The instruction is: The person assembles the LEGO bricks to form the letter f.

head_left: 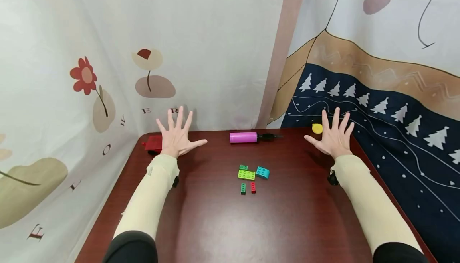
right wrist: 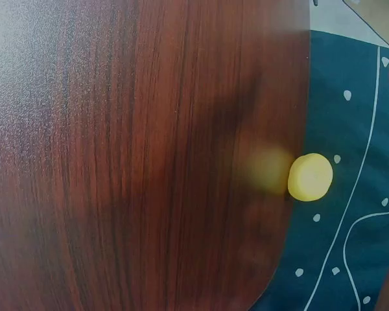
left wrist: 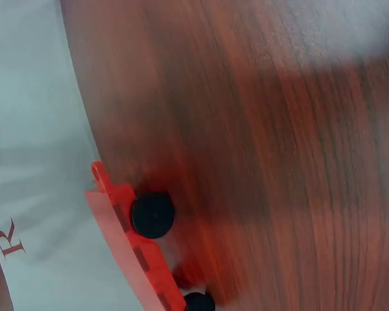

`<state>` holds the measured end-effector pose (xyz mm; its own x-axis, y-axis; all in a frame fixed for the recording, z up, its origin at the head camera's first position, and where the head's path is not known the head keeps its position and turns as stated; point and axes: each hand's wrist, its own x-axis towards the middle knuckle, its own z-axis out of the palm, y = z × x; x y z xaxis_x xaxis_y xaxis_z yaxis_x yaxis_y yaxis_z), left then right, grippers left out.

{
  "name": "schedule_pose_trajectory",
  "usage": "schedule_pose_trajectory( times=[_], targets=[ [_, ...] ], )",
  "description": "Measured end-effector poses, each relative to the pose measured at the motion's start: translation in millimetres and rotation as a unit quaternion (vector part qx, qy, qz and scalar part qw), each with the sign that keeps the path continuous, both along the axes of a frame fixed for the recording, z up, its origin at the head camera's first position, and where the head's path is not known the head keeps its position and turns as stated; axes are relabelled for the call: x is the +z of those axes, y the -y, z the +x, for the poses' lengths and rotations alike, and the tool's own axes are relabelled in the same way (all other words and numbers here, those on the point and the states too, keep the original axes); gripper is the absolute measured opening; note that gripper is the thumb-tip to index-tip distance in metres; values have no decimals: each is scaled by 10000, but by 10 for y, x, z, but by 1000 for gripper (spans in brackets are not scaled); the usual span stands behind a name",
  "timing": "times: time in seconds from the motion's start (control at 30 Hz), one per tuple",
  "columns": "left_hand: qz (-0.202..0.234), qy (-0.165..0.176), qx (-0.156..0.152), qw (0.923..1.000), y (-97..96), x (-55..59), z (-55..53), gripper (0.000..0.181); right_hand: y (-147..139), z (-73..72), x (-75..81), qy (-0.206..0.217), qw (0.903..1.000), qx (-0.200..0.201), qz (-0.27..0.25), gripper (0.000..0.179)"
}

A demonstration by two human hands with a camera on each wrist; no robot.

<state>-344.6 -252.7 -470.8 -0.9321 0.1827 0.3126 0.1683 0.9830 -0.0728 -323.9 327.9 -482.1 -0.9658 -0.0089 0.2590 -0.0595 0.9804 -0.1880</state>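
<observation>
Both hands are held out over the table with fingers spread and nothing in them. My left hand (head_left: 176, 135) is nearest to a red toy vehicle (head_left: 153, 144) at the far left corner; its black wheel (left wrist: 153, 215) shows in the left wrist view. Close by my right hand (head_left: 334, 136) is a small round yellow object (head_left: 317, 128), seen also at the table's edge in the right wrist view. Between the hands, mid-table, lie toy bricks: a lime one (head_left: 246, 175), a blue one (head_left: 262, 172), a red one (head_left: 253, 187), and green ones (head_left: 243, 188).
A purple hand pump (head_left: 243, 137) with a black end lies along the back edge of the dark red wooden table (head_left: 280, 215). Printed curtains hang behind it: a white one (head_left: 215, 55) with flowers and a navy one (head_left: 377, 135) with white trees.
</observation>
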Motion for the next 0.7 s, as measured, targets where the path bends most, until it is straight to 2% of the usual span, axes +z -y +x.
schedule_pose_trajectory(
  times=[0.2, 0.4, 0.53, 0.7],
  targets=[
    [211, -86, -116, 9997, -65, -37, -29, 124, 4, 43, -10, -48, 9998, 117, -155, 115],
    [774, 38, -282, 9966, -155, -62, 56, 126, 67, 108, -30, 102, 9974, 522, -492, 109],
    [1240, 285, -523, 9905, -259, -85, 151, 123, 154, 194, -49, 272, 9934, 785, -791, 107],
    [1819, 643, -872, 9773, -410, -166, 308, 119, 306, 362, -78, 515, 9874, 1093, -1023, 103]
  ],
)
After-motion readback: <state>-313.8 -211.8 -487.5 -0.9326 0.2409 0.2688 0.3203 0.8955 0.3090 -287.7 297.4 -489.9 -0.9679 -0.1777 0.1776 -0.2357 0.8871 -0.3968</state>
